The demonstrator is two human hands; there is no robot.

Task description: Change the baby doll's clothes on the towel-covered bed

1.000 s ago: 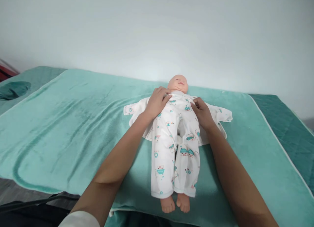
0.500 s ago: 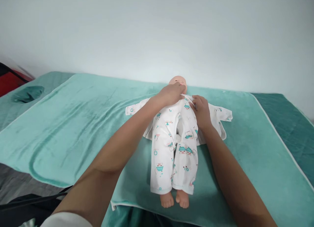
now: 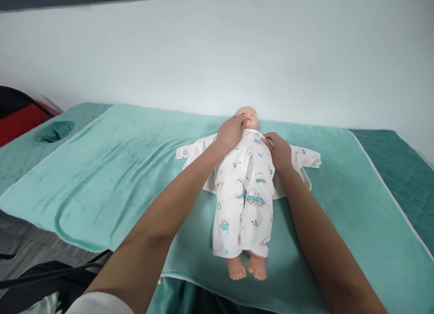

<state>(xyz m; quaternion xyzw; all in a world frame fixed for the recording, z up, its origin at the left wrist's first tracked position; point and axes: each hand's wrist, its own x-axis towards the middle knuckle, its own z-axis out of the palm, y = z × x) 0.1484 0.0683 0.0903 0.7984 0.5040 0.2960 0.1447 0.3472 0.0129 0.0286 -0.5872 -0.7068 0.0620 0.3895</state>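
Observation:
A baby doll point(image 3: 247, 116) lies on its back on a teal towel point(image 3: 118, 169), dressed in a white printed romper point(image 3: 244, 201). Its bare feet point toward me. My left hand point(image 3: 230, 133) rests on the doll's left chest near the neck, fingers curled onto the romper's collar edge. My right hand point(image 3: 280, 152) lies on the doll's right chest side, fingers pressed on the fabric. An unfolded white garment point(image 3: 305, 160) spreads out under the doll, sleeves out to both sides.
The towel covers a darker teal padded table point(image 3: 393, 164) with a face hole point(image 3: 54, 130) at the far left. A red and black object point(image 3: 20, 117) stands left of the table. A white wall rises behind. Dark cables lie on the floor at lower left.
My left hand slid from the doll's chest up toward its neck and chin. My view shifted a little to the left. The right hand stayed on the doll's chest side.

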